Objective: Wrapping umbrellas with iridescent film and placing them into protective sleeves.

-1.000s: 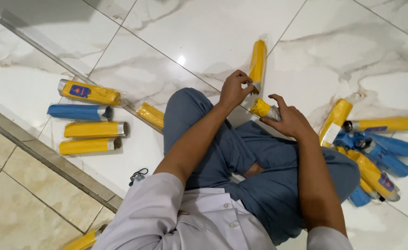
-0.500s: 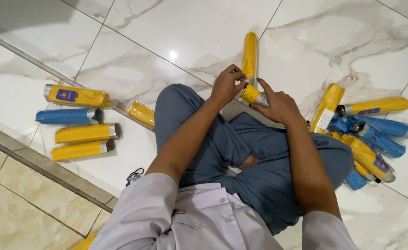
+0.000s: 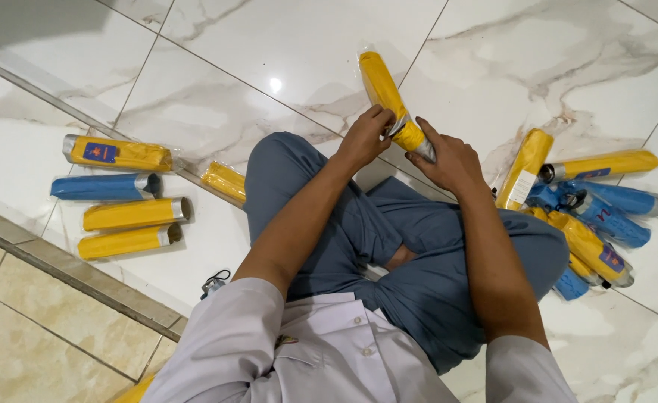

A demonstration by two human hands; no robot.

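Note:
I sit cross-legged on a white marble floor, looking down at my lap. A folded yellow umbrella [image 3: 387,93] in a clear plastic sleeve slants up and away from my knees. My left hand [image 3: 365,136] pinches its silvery lower end from the left. My right hand [image 3: 448,160] wraps the same end from the right, fingers curled round the sleeve's opening. Both hands touch the umbrella just above my blue trousers.
Left of me lie several sleeved folded umbrellas [image 3: 123,216], yellow and one blue, in a row beside a metal floor strip [image 3: 82,280]. Another yellow one [image 3: 224,181] rests against my left knee. At my right a loose heap of yellow and blue umbrellas [image 3: 586,213].
The view has dropped slightly and my hands have lifted the yellow umbrella a little higher and more upright. Both hands stay on its lower end.

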